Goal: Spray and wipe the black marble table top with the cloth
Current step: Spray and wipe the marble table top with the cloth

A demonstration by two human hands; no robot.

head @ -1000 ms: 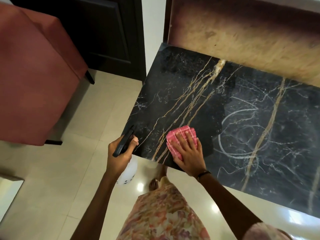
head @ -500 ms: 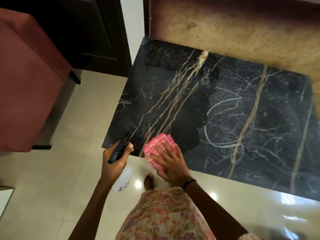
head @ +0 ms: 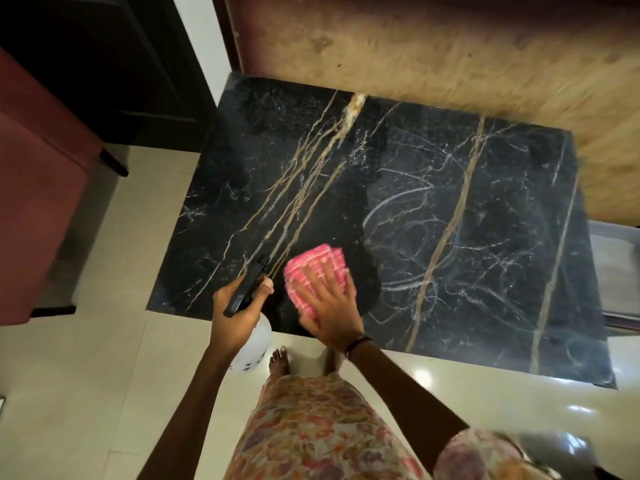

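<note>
The black marble table top (head: 433,188) with gold and white veins fills the middle of the view. A pink checked cloth (head: 313,268) lies flat near its front edge. My right hand (head: 330,306) presses on the cloth with fingers spread. My left hand (head: 239,306) grips a white spray bottle (head: 254,344) with a black trigger head (head: 247,284), held at the table's front edge just left of the cloth. A darker wet patch surrounds the cloth; pale curved streaks mark the marble to its right.
A red upholstered chair (head: 38,188) stands to the left on the pale tiled floor (head: 104,375). A dark cabinet (head: 110,64) is behind it. A tan wall panel (head: 450,53) backs the table. My feet and floral dress are below the table edge.
The view has shifted so the whole table top shows. My right hand has kept sliding the cloth along the front edge, ending a little farther in from it. The spray bottle stays beside it.
</note>
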